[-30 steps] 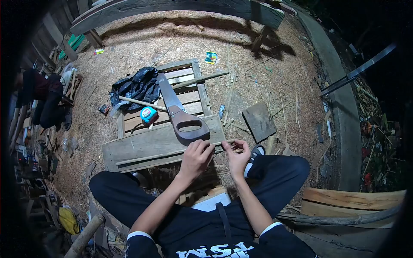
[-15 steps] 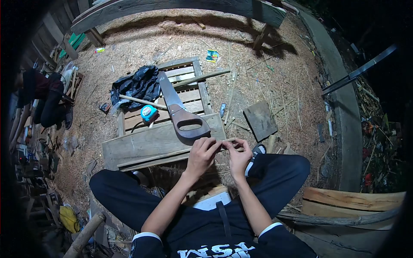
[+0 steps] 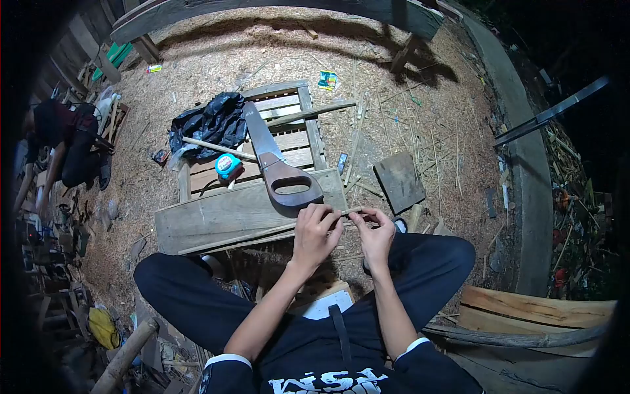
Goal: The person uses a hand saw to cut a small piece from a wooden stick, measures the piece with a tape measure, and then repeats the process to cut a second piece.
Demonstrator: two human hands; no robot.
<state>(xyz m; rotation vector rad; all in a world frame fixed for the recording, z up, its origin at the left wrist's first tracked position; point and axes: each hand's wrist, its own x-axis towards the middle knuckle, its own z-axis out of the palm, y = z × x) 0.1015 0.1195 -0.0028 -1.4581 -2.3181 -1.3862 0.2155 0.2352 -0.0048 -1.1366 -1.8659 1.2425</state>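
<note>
A thin wooden stick (image 3: 266, 232) runs along the front edge of a grey plank (image 3: 216, 222) and up into both hands. My left hand (image 3: 315, 235) is closed round the stick, just below the saw's handle. Close beside it, my right hand (image 3: 373, 240) pinches the stick near its right end, thumb against fingers. A handsaw (image 3: 272, 157) with a brown wooden handle lies over the plank and a slatted wooden frame (image 3: 310, 125), blade pointing away. Left of the saw sits a blue tape measure (image 3: 228, 167), next to a crumpled black plastic bag (image 3: 213, 125).
A square dark board (image 3: 399, 182) lies on the shaving-strewn ground at right. A long beam (image 3: 275, 14) spans the far side. Another person (image 3: 72, 141) crouches at far left. Boards (image 3: 525, 308) stand near my right knee, and a pole (image 3: 128, 354) by my left.
My hands have moved slightly apart along the stick, the right one shifting a little to the right. More of the stick shows between them. The camera view has shifted slightly.
</note>
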